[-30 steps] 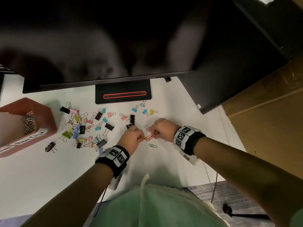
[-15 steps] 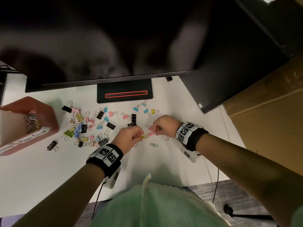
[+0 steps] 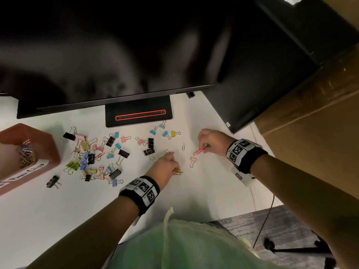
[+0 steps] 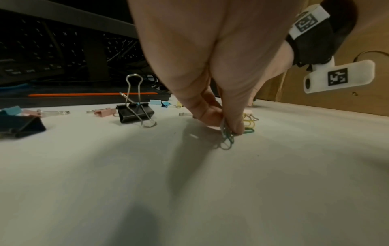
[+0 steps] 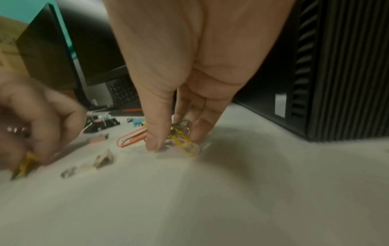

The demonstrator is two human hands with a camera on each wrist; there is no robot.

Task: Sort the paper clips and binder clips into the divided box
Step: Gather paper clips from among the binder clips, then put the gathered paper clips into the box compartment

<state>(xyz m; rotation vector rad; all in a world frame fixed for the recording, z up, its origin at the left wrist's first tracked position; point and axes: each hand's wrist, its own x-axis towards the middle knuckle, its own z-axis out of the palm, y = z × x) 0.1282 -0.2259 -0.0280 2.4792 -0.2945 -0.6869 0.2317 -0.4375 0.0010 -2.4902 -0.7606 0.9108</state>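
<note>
**Both hands pinching small bunches of wire paper clips on the white desk**

The left hand [image 4: 210, 69] is pinching a little bunch of thin, looped paper clips [image 4: 227, 139] between thumb and fingertips, green and yellow coated wire showing below the pads, its tips pressing down at the smooth white desk [image 3: 58, 220]. The right hand [image 5: 189, 69] is pinching its own cluster of clips [image 5: 183, 141] against the desk: a yellow one lying flat under the fingers, a green one and bare silver loops tucked behind, and a long pink clip [image 3: 199, 151] jutting out sideways from the thumb. The two hands are working apart.

Between them a small peach binder clip [image 3: 193, 161] is lying with its wire handles flat, and a lone silver paper clip [image 3: 183, 146] is resting further back. To the left, a loose scatter of binder clips [image 3: 93, 158] is spreading over the desk: folded metal bodies in black, pink, blue, yellow and green, with springy chrome handles, one black clip [image 4: 135, 113] standing with a handle upright. At the far left edge, the reddish divided box [image 3: 46, 150] is holding a tangle of paper clips [image 3: 25, 154] in one compartment, behind a handwritten white label. Behind everything, the matte black monitor base [image 3: 138, 113] with its red-outlined slot is sitting under a dark screen, and a ribbed black computer case [image 5: 336, 74] is standing to the right.
</note>
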